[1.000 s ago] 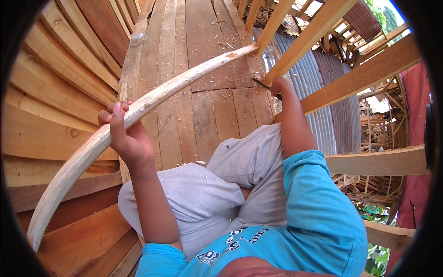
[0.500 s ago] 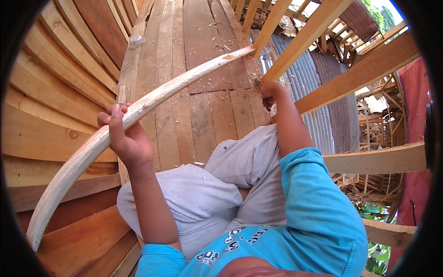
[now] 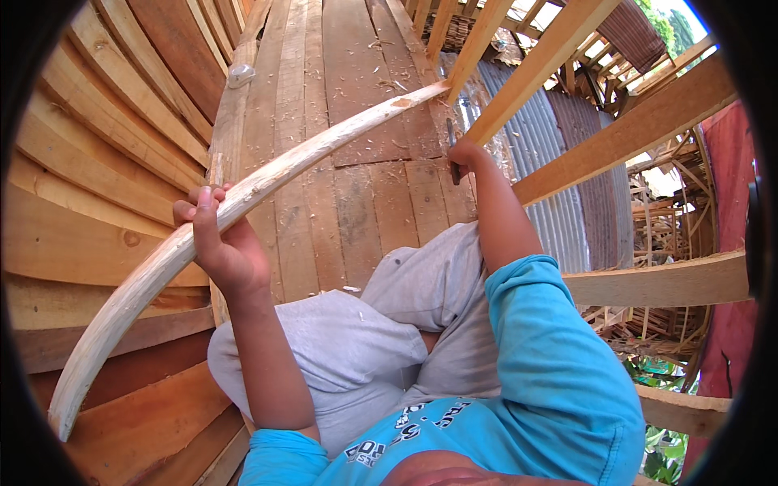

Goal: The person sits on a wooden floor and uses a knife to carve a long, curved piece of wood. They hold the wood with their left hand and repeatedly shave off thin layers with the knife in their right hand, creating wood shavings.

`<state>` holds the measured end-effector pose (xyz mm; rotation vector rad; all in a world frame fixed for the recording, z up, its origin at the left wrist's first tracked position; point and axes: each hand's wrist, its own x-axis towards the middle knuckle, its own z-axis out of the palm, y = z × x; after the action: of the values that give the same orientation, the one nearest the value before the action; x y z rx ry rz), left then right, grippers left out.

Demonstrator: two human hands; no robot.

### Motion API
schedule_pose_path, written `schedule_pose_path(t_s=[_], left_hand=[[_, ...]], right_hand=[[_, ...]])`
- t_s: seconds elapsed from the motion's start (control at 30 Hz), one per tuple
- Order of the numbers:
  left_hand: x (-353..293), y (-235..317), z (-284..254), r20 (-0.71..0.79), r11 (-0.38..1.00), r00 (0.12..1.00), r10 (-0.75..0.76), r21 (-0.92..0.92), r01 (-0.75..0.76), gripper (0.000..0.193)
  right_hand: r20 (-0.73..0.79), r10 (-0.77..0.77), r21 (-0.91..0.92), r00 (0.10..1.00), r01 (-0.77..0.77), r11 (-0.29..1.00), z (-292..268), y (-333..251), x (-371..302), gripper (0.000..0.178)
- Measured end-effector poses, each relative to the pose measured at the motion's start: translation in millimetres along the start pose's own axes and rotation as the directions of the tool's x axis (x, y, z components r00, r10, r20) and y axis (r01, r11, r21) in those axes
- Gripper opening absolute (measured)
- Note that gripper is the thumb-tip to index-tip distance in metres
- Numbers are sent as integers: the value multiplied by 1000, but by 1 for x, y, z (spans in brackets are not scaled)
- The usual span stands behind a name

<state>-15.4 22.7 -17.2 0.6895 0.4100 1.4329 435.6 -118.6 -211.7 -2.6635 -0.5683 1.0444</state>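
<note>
Nearest, on the near side of the long, pale, gently curving wooden pole [image 3: 279,172], a turquoise printed cloth shirt [image 3: 567,356] and light-grey cloth trousers [image 3: 332,332] are being worn. The pole is being grasped by the bare left hand [image 3: 235,247] a little left of its middle, the thumb being laid over it and other fingertips being shown past its far edge. Under the pole, brown wooden floorboards [image 3: 356,206] are being littered with pale shavings. Left of the pole, broad orange-brown wooden planks [image 3: 105,211] are being seen side by side. Right of the pole and apart from it, a narrow dark tool [image 3: 451,132] is being clenched in the bare right hand [image 3: 468,158]; its full shape is being hidden by the fingers. The pole's far tip is being held against or just beside a squared yellowish timber post [image 3: 468,50]; which, cannot be told. Farther right of the pole, grey corrugated metal sheeting [image 3: 559,190] and a red sheet [image 3: 729,194] are being seen.
</note>
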Motion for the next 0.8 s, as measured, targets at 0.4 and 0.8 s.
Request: schedule_pose_path(t_s=[0.4, 0.8], left_hand=[[0, 2, 0, 0, 1000, 1000, 5, 15, -5, 21], [0, 2, -1, 1, 1000, 1000, 16, 5, -16, 20]], right_hand=[[-313, -150, -342, 938, 36, 939, -5, 5, -22, 22], [-219, -63, -241, 974, 9, 971, 5, -8, -10, 23]])
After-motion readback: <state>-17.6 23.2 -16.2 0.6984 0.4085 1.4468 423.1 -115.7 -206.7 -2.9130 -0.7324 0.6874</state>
